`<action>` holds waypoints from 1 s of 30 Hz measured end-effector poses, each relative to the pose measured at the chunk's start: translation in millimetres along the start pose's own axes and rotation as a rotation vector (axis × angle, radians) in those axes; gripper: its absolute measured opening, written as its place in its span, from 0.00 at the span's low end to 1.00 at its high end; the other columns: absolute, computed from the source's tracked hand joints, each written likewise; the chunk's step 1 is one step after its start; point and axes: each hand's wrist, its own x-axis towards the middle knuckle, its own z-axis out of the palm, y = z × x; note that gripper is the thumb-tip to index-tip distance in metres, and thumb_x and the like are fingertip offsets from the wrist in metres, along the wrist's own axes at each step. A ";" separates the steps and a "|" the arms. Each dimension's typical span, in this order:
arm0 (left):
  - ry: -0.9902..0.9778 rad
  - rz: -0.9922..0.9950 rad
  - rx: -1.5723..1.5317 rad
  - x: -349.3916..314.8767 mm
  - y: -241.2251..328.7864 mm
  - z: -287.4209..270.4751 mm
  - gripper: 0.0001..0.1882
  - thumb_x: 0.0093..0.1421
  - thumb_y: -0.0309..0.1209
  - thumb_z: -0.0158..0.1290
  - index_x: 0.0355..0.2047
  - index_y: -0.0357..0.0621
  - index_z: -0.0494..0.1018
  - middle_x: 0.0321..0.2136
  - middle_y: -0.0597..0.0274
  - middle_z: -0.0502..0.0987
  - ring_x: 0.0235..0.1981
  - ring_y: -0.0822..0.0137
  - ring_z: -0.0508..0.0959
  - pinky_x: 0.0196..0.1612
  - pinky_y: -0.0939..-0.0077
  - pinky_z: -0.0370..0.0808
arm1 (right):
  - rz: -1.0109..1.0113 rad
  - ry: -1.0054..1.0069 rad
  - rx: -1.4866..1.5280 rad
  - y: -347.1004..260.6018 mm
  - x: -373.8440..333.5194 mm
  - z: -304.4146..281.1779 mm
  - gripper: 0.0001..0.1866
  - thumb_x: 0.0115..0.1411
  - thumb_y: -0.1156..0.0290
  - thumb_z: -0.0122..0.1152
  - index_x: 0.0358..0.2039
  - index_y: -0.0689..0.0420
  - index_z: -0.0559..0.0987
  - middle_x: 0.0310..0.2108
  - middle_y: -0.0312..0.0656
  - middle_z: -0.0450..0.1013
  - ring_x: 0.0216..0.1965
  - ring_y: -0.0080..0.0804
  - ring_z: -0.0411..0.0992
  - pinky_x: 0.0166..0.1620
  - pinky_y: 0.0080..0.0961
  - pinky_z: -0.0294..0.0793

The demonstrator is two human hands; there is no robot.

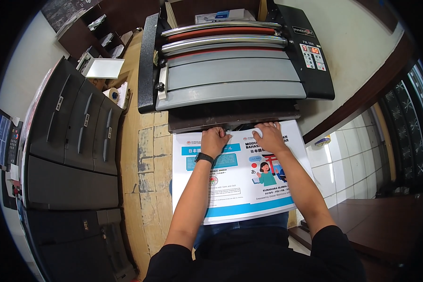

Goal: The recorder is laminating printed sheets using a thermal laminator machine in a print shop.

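Observation:
A stack of large white printed sheets [235, 202] with blue bands and a cartoon figure leans against my lap, below the dark table edge. My left hand [215, 141], with a dark watch [204, 158] on the wrist, is closed over the stack's far edge, left of the middle. To its right my right hand [270, 137] grips the same edge, thumb on the near face. The fingertips behind the paper are partly hidden. Just beyond both hands stands a roll laminator [235, 75] with shiny metal rollers and red ones.
The laminator's control panel [312, 56] is lit at the right. A big dark grey printer [75, 122] fills the left side, over a worn tan floor [148, 188]. At the lower right is a brown wooden surface [385, 225], near white floor tiles [348, 160].

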 end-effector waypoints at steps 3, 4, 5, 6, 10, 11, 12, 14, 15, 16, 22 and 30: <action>-0.013 -0.010 0.030 -0.6 -1.9 0.8 0.21 0.51 0.35 0.69 0.16 0.43 0.66 0.18 0.53 0.77 0.23 0.49 0.76 0.37 0.61 0.71 | -0.009 0.007 -0.002 -1.8 -1.6 -1.1 0.19 0.63 0.59 0.59 0.48 0.58 0.82 0.51 0.49 0.77 0.60 0.43 0.68 0.69 0.49 0.50; -0.014 -0.011 0.029 -1.4 -1.8 0.9 0.21 0.51 0.35 0.69 0.16 0.43 0.66 0.18 0.53 0.77 0.23 0.49 0.76 0.37 0.61 0.71 | -0.008 0.006 -0.002 -2.1 -2.3 -1.1 0.19 0.63 0.59 0.59 0.48 0.58 0.82 0.51 0.49 0.77 0.60 0.43 0.68 0.69 0.49 0.50; -0.024 -0.021 0.040 -1.3 -0.3 0.7 0.21 0.51 0.35 0.68 0.16 0.43 0.66 0.18 0.53 0.77 0.23 0.49 0.76 0.38 0.60 0.71 | -0.008 0.006 0.002 -2.0 -2.3 -1.8 0.19 0.63 0.59 0.59 0.48 0.58 0.82 0.51 0.49 0.77 0.60 0.43 0.68 0.69 0.49 0.49; -0.034 -0.031 0.051 -1.2 0.9 0.6 0.21 0.52 0.36 0.68 0.16 0.43 0.67 0.18 0.54 0.77 0.23 0.49 0.76 0.40 0.60 0.70 | -0.008 0.007 0.006 -1.8 -2.3 -2.2 0.19 0.63 0.59 0.59 0.47 0.58 0.82 0.51 0.49 0.77 0.60 0.43 0.68 0.69 0.49 0.49; -0.022 -0.006 0.071 -1.1 0.8 -0.8 0.21 0.52 0.37 0.68 0.16 0.44 0.66 0.18 0.54 0.76 0.24 0.49 0.75 0.41 0.61 0.69 | 0.001 -0.003 0.005 -3.0 -0.8 -1.2 0.19 0.62 0.59 0.59 0.47 0.58 0.82 0.51 0.49 0.77 0.60 0.43 0.68 0.69 0.49 0.49; -0.034 -0.030 0.057 -0.6 1.3 -0.6 0.21 0.53 0.37 0.68 0.16 0.44 0.66 0.18 0.54 0.76 0.25 0.48 0.75 0.42 0.60 0.68 | -0.004 0.003 0.000 -2.0 -0.6 -0.4 0.19 0.62 0.59 0.59 0.48 0.58 0.82 0.51 0.50 0.77 0.60 0.43 0.68 0.69 0.49 0.49; -0.046 -0.053 0.044 0.2 2.0 -0.5 0.21 0.53 0.37 0.67 0.16 0.44 0.66 0.18 0.54 0.76 0.25 0.48 0.75 0.43 0.60 0.68 | -0.010 0.010 -0.005 -0.8 -0.1 0.2 0.19 0.62 0.59 0.59 0.48 0.58 0.82 0.51 0.50 0.77 0.60 0.44 0.68 0.69 0.49 0.49; -0.042 -0.047 0.053 1.3 2.1 0.1 0.21 0.53 0.36 0.67 0.15 0.44 0.66 0.18 0.54 0.77 0.26 0.48 0.76 0.43 0.60 0.68 | -0.010 0.012 -0.005 0.6 1.0 1.0 0.19 0.62 0.59 0.59 0.48 0.58 0.82 0.50 0.50 0.77 0.60 0.44 0.68 0.69 0.49 0.49; -0.037 -0.040 0.063 2.1 1.9 0.2 0.21 0.53 0.36 0.67 0.15 0.44 0.65 0.19 0.53 0.77 0.26 0.48 0.76 0.44 0.60 0.67 | -0.011 0.013 -0.004 0.5 1.9 0.5 0.19 0.62 0.59 0.59 0.48 0.58 0.82 0.50 0.50 0.77 0.60 0.44 0.68 0.68 0.49 0.50; -0.035 -0.038 0.064 2.9 2.7 0.4 0.21 0.53 0.36 0.67 0.15 0.44 0.65 0.19 0.53 0.77 0.26 0.48 0.76 0.44 0.60 0.67 | -0.012 0.016 -0.004 0.7 2.3 -0.4 0.19 0.62 0.59 0.59 0.48 0.58 0.82 0.50 0.50 0.77 0.60 0.44 0.68 0.68 0.49 0.50; 0.028 0.050 0.009 1.7 -3.0 3.7 0.18 0.52 0.36 0.67 0.15 0.42 0.70 0.19 0.49 0.77 0.27 0.45 0.77 0.44 0.58 0.73 | -0.039 0.040 -0.015 8.4 3.6 7.5 0.20 0.62 0.57 0.58 0.49 0.56 0.82 0.47 0.50 0.78 0.57 0.47 0.70 0.68 0.52 0.51; -0.072 0.021 0.170 -5.1 4.4 0.0 0.19 0.56 0.41 0.64 0.17 0.44 0.72 0.20 0.52 0.77 0.29 0.48 0.77 0.50 0.59 0.68 | -0.044 0.048 0.058 10.3 -2.5 7.0 0.18 0.61 0.57 0.60 0.46 0.54 0.84 0.44 0.48 0.79 0.54 0.45 0.71 0.67 0.51 0.49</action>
